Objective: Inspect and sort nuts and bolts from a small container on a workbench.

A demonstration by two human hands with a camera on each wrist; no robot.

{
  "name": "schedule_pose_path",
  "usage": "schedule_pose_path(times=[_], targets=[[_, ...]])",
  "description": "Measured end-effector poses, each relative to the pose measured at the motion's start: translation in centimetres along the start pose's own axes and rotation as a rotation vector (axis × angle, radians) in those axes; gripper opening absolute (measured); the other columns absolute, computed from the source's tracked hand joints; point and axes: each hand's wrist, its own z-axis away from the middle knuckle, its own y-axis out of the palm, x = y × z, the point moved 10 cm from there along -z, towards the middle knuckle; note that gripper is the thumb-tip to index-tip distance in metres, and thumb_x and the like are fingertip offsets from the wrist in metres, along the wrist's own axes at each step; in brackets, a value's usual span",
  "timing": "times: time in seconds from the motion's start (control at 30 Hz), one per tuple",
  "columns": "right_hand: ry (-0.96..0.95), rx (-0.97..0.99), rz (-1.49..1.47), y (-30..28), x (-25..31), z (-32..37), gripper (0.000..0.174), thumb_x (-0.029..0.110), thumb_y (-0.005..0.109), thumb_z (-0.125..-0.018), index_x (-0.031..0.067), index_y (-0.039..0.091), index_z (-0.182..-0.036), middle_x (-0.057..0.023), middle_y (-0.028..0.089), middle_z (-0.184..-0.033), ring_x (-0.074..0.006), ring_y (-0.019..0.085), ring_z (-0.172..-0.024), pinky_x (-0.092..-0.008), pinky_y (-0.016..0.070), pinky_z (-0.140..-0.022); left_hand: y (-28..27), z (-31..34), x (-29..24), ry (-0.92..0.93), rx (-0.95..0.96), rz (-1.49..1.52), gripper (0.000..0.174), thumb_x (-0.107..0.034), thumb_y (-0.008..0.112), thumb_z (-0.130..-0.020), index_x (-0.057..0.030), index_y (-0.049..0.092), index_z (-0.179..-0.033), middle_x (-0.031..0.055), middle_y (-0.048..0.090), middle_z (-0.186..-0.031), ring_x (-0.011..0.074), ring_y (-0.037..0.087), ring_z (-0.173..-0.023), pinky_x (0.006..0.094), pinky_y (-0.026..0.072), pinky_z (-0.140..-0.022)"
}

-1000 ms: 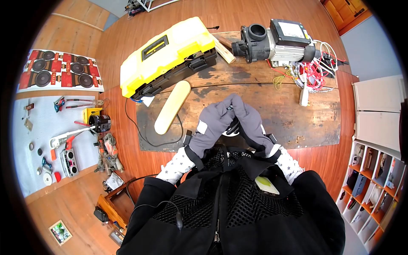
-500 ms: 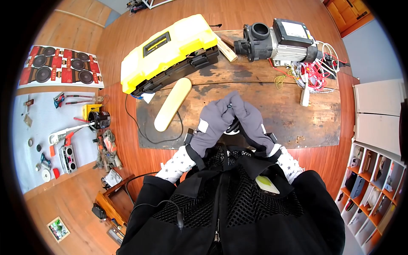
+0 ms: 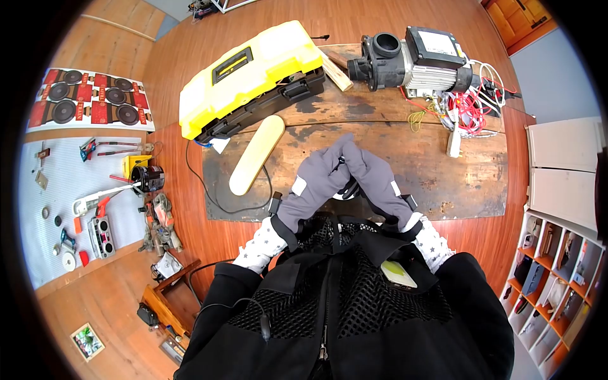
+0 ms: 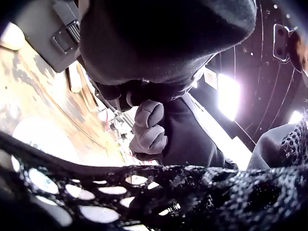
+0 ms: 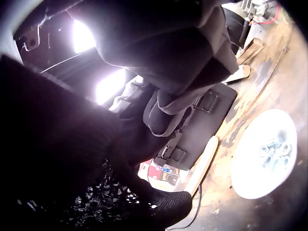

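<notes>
Both hands wear grey gloves and meet at the fingertips in front of the chest, over the table's near edge. My left hand [image 3: 316, 176] and right hand [image 3: 370, 176] have their fingers curled inward, pinching a small dark piece [image 3: 342, 159] between them. I cannot tell its kind, as the gloves cover most of it. In the left wrist view the right hand's curled fingers [image 4: 149, 127] show below the left glove. A white plate [image 5: 245, 175] with several nuts and bolts [image 5: 276, 151] lies on the table; from the head the hands mostly cover it.
On the wooden table [image 3: 443, 190], a yellow-lidded toolbox [image 3: 259, 69] stands at back left, beside a long pale wooden piece [image 3: 258, 155] and a black cable. A pump [image 3: 418, 63] and tangled wires [image 3: 465, 114] occupy the back right. Wood strips [image 3: 337, 73] lie between.
The hands keep together at the same spot, with both wrists turned slightly outward. The head view has tilted a little; the things on the table have not moved.
</notes>
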Motion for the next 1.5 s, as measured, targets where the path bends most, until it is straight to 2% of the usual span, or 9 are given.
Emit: schedule_pose_path(times=[0.57, 0.83, 0.9, 1.03, 1.1, 1.27, 1.37, 1.47, 1.5], targets=[[0.016, 0.048, -0.032, -0.2, 0.6, 0.7, 0.055, 0.055, 0.052, -0.100, 0.0025, 0.065, -0.088, -0.0005, 0.060, -0.077, -0.0092, 0.053, -0.069, -0.0259, 0.0454, -0.066, 0.1, 0.1, 0.0, 0.003, 0.043, 0.122, 0.052, -0.018, 0.066, -0.086, -0.0105, 0.058, -0.137, 0.0136, 0.068, -0.088, 0.0229, 0.068, -0.079, 0.0308, 0.0515, -0.074], [0.083, 0.149, 0.276, -0.5, 0.5, 0.9, 0.062, 0.058, 0.051, -0.098, -0.0013, 0.067, -0.095, -0.0081, 0.064, -0.072, -0.0153, 0.062, -0.065, -0.0301, 0.0496, -0.064, 0.3, 0.6, 0.6, 0.034, 0.139, 0.210, 0.057, -0.015, 0.070, -0.086, -0.0116, 0.054, -0.141, 0.0150, 0.068, -0.095, 0.0250, 0.069, -0.088, 0.0335, 0.0522, -0.077], [0.082, 0.167, 0.271, -0.3, 0.5, 1.0, 0.063, 0.059, 0.051, -0.098, -0.0018, 0.067, -0.096, -0.0087, 0.064, -0.071, -0.0159, 0.063, -0.064, -0.0304, 0.0501, -0.063, 0.7, 1.0, 0.4, -0.126, 0.270, 0.159, 0.055, -0.009, 0.070, -0.090, -0.0019, 0.051, -0.142, 0.0102, 0.069, -0.114, 0.0145, 0.065, -0.104, 0.0277, 0.0489, -0.093], [0.103, 0.198, 0.241, 0.1, 0.5, 1.2, 0.063, 0.059, 0.050, -0.098, -0.0025, 0.067, -0.097, -0.0093, 0.065, -0.070, -0.0161, 0.064, -0.063, -0.0303, 0.0511, -0.060, 0.1, 1.4, -0.2, -0.142, 0.253, 0.050, 0.049, -0.007, 0.070, -0.090, -0.0009, 0.057, -0.137, 0.0097, 0.071, -0.111, 0.0144, 0.065, -0.101, 0.0277, 0.0503, -0.091], [0.130, 0.205, 0.209, 0.3, 0.0, 1.2, 0.063, 0.058, 0.050, -0.099, -0.0027, 0.067, -0.099, -0.0090, 0.065, -0.071, -0.0160, 0.064, -0.063, -0.0300, 0.0513, -0.060, 0.1, 1.8, 0.5, -0.237, 0.209, 0.342, 0.040, -0.005, 0.069, -0.089, 0.0007, 0.063, -0.129, 0.0086, 0.072, -0.107, 0.0133, 0.066, -0.097, 0.0264, 0.0514, -0.088], [0.151, 0.203, 0.134, 0.9, 0.4, 1.7, 0.062, 0.056, 0.049, -0.100, -0.0029, 0.066, -0.102, -0.0079, 0.065, -0.072, -0.0154, 0.064, -0.063, -0.0287, 0.0519, -0.060, 0.0, 2.1, 0.7, -0.336, 0.171, 0.525, 0.034, -0.002, 0.069, -0.089, 0.0032, 0.067, -0.122, 0.0080, 0.073, -0.105, 0.0117, 0.066, -0.094, 0.0250, 0.0519, -0.087], [0.092, 0.187, 0.146, 1.0, 0.9, 1.8, 0.062, 0.057, 0.048, -0.100, -0.0022, 0.066, -0.099, -0.0085, 0.066, -0.071, -0.0145, 0.065, -0.064, -0.0289, 0.0525, -0.060, -0.2, 2.0, 0.0, -0.330, 0.178, 0.551, 0.030, -0.002, 0.069, -0.089, 0.0049, 0.068, -0.118, 0.0067, 0.072, -0.103, 0.0106, 0.066, -0.091, 0.0244, 0.0524, -0.084], [0.054, 0.185, 0.158, 0.8, -0.3, 1.4, 0.042, 0.040, 0.053, -0.102, -0.0002, 0.063, -0.110, -0.0107, 0.066, -0.080, -0.0191, 0.067, -0.067, -0.0302, 0.0534, -0.058, -0.1, 2.0, 0.4, -0.340, 0.168, 0.529, 0.027, -0.003, 0.069, -0.088, 0.0048, 0.069, -0.114, 0.0049, 0.072, -0.099, 0.0093, 0.065, -0.086, 0.0238, 0.0529, -0.080], [-0.254, 0.181, 0.402, 0.9, 1.0, 1.2, 0.033, 0.030, 0.056, -0.099, 0.0016, 0.059, -0.116, -0.0117, 0.065, -0.084, -0.0218, 0.066, -0.067, -0.0316, 0.0534, -0.056, -0.1, 1.9, 0.5, -0.342, 0.163, 0.504, 0.026, -0.005, 0.070, -0.088, 0.0038, 0.070, -0.113, 0.0044, 0.073, -0.098, 0.0086, 0.065, -0.085, 0.0236, 0.0530, -0.079]])
